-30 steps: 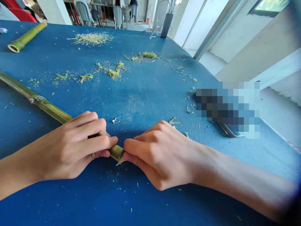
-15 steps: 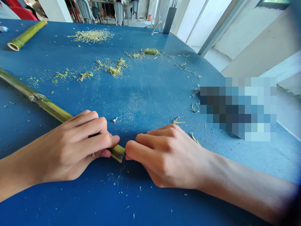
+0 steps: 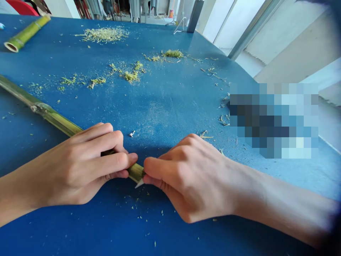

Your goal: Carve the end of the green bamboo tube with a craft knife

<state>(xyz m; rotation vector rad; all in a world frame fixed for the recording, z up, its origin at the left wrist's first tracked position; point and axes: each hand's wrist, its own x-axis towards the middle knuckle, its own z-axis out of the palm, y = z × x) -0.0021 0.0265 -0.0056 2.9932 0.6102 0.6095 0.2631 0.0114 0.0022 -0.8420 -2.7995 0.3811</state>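
My left hand (image 3: 87,163) is wrapped around a long green bamboo pole (image 3: 54,119), which runs from the left edge of the view to a cut end between my hands. My right hand (image 3: 191,181) is pinched shut at that end, and a small pointed metal knife blade (image 3: 139,184) shows below the bamboo at my fingertips. My right hand hides the knife's handle. The blade sits against the bamboo's end, and my two hands nearly touch there.
Green bamboo shavings (image 3: 105,35) lie in scattered piles on the blue table cover (image 3: 165,106). A short bamboo tube (image 3: 25,33) lies at the far left. A pixelated blurred patch (image 3: 274,121) hides something at the right. White plastic chairs (image 3: 134,9) stand beyond the table.
The blade tip shows again below my right hand, which has turned slightly around the bamboo's end. The whole scene sits a little higher in view, as my head has tilted.
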